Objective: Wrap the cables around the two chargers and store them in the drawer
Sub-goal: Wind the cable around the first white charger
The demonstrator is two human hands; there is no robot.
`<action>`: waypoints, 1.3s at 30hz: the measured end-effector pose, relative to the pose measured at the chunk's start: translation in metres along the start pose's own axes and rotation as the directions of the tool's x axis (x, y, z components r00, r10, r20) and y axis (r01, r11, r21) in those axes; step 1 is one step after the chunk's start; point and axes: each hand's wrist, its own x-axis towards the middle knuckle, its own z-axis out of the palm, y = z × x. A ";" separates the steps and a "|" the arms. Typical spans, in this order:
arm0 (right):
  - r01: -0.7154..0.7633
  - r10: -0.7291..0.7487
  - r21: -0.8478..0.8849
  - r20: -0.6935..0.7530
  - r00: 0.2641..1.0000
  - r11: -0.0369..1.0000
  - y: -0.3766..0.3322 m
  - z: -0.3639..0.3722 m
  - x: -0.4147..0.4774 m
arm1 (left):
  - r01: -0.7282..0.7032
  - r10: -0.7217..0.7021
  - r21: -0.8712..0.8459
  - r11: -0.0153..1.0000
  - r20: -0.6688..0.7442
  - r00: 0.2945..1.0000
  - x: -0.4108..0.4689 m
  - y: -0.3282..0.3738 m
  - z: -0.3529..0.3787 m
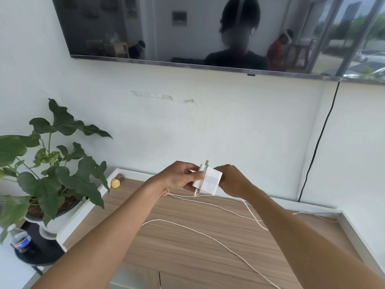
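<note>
A white square charger (210, 182) is being held above the wooden cabinet top (187, 257), with its white cable (208, 238) trailing loose over the wood. The top is being bounded by a raised white rim (354, 228), a plant (52, 163) crowding its left edge. The charger is being pinched, strands under the thumb, by the left hand (179, 177) and gripped on its right edge by the right hand (231, 179)

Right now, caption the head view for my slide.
Left hand and right hand hold a white charger above the wooden cabinet top, white cable trailing loose.
</note>
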 end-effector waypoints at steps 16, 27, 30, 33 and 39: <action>-0.170 0.205 -0.131 0.327 0.922 0.977 -0.063 -0.045 0.011 | 0.029 -0.039 0.273 0.962 0.031 0.999 -0.007 0.001 -0.014; -0.193 0.194 -0.029 0.036 0.980 0.981 -0.069 -0.033 0.011 | -0.005 0.099 0.462 0.887 -0.179 0.979 -0.001 0.001 -0.005; -0.106 0.105 -0.002 -0.060 0.993 0.994 -0.067 -0.029 0.008 | -0.023 0.106 0.322 0.947 -0.244 0.964 0.002 -0.004 -0.003; -0.024 0.029 0.032 -0.169 0.985 0.999 -0.067 -0.021 0.002 | -0.035 0.089 0.176 0.984 -0.313 0.946 0.004 -0.001 0.000; 0.079 -0.056 0.051 -0.357 0.932 0.996 -0.061 -0.001 -0.013 | -0.015 0.054 0.110 0.994 -0.358 0.932 0.007 0.005 0.004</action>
